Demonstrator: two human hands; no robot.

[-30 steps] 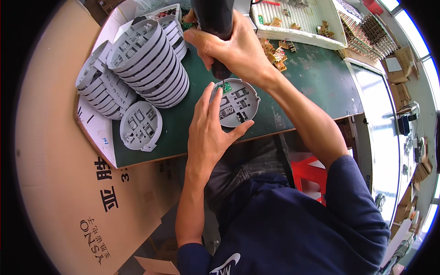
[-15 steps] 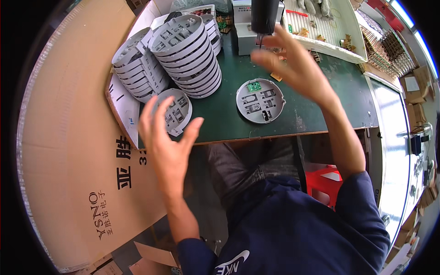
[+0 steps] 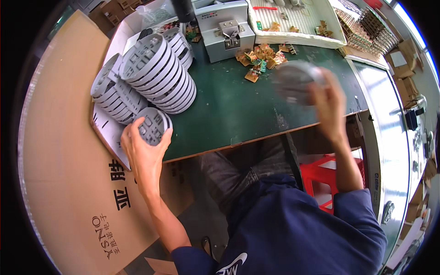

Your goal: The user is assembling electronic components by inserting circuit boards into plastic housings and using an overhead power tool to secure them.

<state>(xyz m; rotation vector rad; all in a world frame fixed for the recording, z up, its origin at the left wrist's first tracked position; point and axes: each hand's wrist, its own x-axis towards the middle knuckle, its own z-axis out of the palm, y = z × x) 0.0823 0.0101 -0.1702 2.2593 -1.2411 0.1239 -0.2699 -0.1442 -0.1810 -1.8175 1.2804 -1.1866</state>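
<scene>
At the table's left front corner, my left hand (image 3: 143,153) has its thumb and fingers around the edges of a round grey plastic housing (image 3: 152,127), whose open face shows moulded slots. Just beyond it rise stacks of the same housings (image 3: 160,75), leaning slightly. Over the right part of the table, my right hand (image 3: 329,103) grips another round grey housing (image 3: 295,82) by its right side. Motion smears this one, so its inner parts cannot be made out.
Small brown and green circuit boards (image 3: 266,59) lie in a pile on the green table (image 3: 220,110). Behind are a grey metal device (image 3: 224,32), a black cylindrical tool (image 3: 183,10) and a white ribbed tray (image 3: 298,39). A red stool (image 3: 321,176) stands below at right.
My right hand has come down from beside the black tool and lifted the housing off the table, toward the right. My left hand has closed on the housing by the stacks. The view has shifted.
</scene>
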